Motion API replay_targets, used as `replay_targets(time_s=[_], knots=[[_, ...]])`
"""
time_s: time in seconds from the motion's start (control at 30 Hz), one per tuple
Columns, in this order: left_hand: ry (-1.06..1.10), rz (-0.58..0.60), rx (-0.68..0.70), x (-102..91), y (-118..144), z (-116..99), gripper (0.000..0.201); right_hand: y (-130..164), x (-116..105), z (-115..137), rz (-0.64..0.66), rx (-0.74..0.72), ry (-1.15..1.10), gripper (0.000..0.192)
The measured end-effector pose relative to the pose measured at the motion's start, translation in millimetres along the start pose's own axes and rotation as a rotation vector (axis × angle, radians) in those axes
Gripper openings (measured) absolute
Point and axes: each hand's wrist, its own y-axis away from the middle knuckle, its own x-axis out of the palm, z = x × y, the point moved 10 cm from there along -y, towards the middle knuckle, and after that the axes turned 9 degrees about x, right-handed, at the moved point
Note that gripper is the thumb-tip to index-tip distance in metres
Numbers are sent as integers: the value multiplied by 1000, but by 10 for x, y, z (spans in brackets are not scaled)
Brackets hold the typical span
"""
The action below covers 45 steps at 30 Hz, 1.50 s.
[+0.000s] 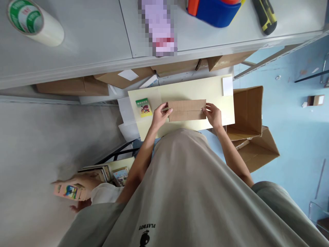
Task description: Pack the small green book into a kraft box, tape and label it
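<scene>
Brown corrugated cardboard, a flat oblong piece, over the middle of the cream bench, long sides running roughly left to right; a line along its middle, with a small pale gap close to the right end; pinched at the left end between thumb and fingers of the left hand; pinched likewise at the right end by the right hand; cannot tell whether resting on the bench or raised off it.

On the same bench, just left of the left hand, a booklet with green and yellow cover; at the far right corner, a white sheet; beside the right end of the bench, open cardboard boxes.

Ahead and higher, a grey shelf, bearing from left to right a tape roll with green-and-white core label, a pixelated violet item, a blue-and-orange item cut off by the upper edge, and a black-and-yellow cutter knife.

Lower left, a co-worker's white sleeve, near a pink printed item, blurred.
</scene>
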Motion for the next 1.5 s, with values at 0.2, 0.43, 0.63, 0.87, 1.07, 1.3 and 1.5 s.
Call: replay_targets(time_s=[0.2,0.43,0.63,0.87,1.07,1.3,1.5], knots=[[-80,11,-36,89,-111,100,54,-123,-58,-101,-27,23,61,80],[-64,33,-36,45,-75,138,54,-78,-19,-124,2,4,37,76],[-50,26,-43,41,-65,63,65,-38,-40,-39,-39,-6,26,80],[-31,24,-56,-11,59,80,66,15,9,-58,-62,-14,72,73],[-43,32,-24,-2,80,97,64,157,40,-64,-99,-2,161,64],[-29,4,19,-73,89,30,54,235,24,36,-103,-29,162,80],[-21,-95,-50,-75,74,93,53,15,49,30,-43,-19,167,91]])
